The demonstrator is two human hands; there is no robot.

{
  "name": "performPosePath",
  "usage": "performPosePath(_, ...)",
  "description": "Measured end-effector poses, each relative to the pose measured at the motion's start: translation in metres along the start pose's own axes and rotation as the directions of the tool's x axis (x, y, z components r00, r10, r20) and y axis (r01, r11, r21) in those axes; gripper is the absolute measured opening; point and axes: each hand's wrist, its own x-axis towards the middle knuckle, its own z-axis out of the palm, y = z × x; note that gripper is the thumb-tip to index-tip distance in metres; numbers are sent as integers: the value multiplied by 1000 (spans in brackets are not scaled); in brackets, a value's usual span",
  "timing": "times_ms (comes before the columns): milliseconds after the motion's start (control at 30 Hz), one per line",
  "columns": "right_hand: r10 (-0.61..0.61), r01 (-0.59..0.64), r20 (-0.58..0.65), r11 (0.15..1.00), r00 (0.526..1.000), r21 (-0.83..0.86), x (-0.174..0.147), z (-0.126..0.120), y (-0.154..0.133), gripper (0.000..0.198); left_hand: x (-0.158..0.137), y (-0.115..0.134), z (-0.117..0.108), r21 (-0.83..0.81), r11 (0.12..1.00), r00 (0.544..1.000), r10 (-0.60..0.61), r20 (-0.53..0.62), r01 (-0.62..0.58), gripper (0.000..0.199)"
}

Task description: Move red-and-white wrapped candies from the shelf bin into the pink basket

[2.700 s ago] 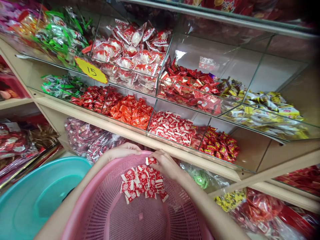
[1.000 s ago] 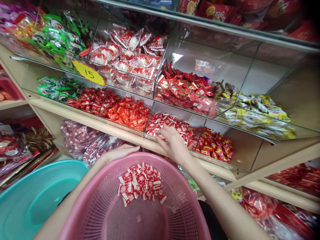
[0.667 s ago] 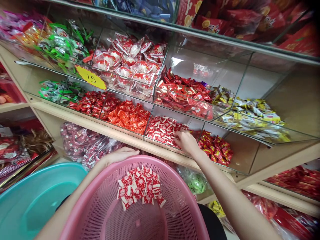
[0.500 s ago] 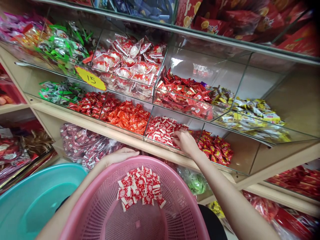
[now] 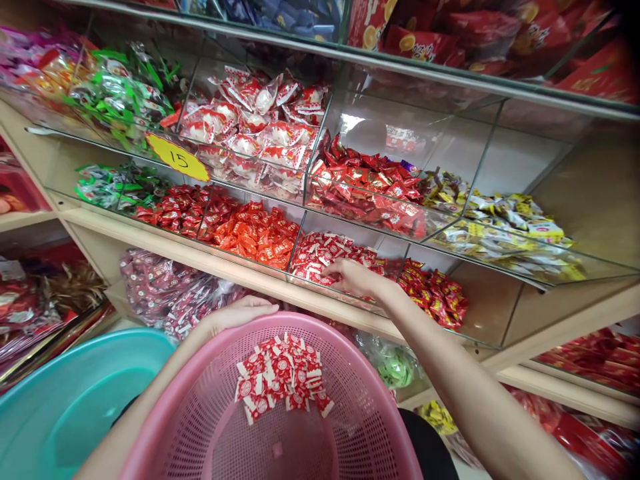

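Observation:
My left hand (image 5: 243, 313) is closed over the far rim of a pink plastic basket (image 5: 165, 393), its fingertips partly hidden by the rim. Several red-and-white wrapped candies (image 5: 283, 373) lie in a loose heap on the basket's perforated bottom. Beyond it, my right hand (image 5: 353, 277) reaches over the front edge of a glass-fronted compartment, low over a pile of the same red-and-white candies (image 5: 320, 253). Its fingers are bent and slightly apart at the candies, and I see nothing held between them.
Glass dividers and shelf edges surround the right hand, with red candies (image 5: 433, 293) to its right and orange-red ones (image 5: 260, 233) to the left. A yellow price tag (image 5: 179, 157) reads 15. At lower left stands a turquoise basin (image 5: 85, 400). Bagged candies (image 5: 160, 287) fill the shelf below.
My right hand has shifted left across the red-and-white candies, and its fingers have stretched out somewhat. My left hand and the basket have hardly moved.

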Motion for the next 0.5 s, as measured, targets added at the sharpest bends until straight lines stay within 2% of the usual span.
performPosePath(100,-9,9,109,1000,994,0,5,-5,-2,33,0,0,0,0,1000,1000,-2,2,2,47)
performPosePath(233,19,-19,178,1000,984,-2,13,-9,-5,35,-1,0,0,-2,1000,1000,-6,15,6,46)
performPosePath(300,25,-25,180,1000,983,-2,16,-11,-8,33,-1,0,0,-6,1000,1000,-11,15,11,44)
performPosePath(400,22,-22,165,1000,986,-3,13,-16,-8,18,-1,0,-1,1,1000,1000,-28,8,28,41)
performPosePath(467,18,-18,127,1000,992,-1,7,-21,-5,8,-1,1,-1,1,999,999,-39,10,39,42)
performPosePath(500,14,-14,97,1000,995,2,3,-24,-2,9,-1,2,-1,-4,999,999,-38,13,38,43)
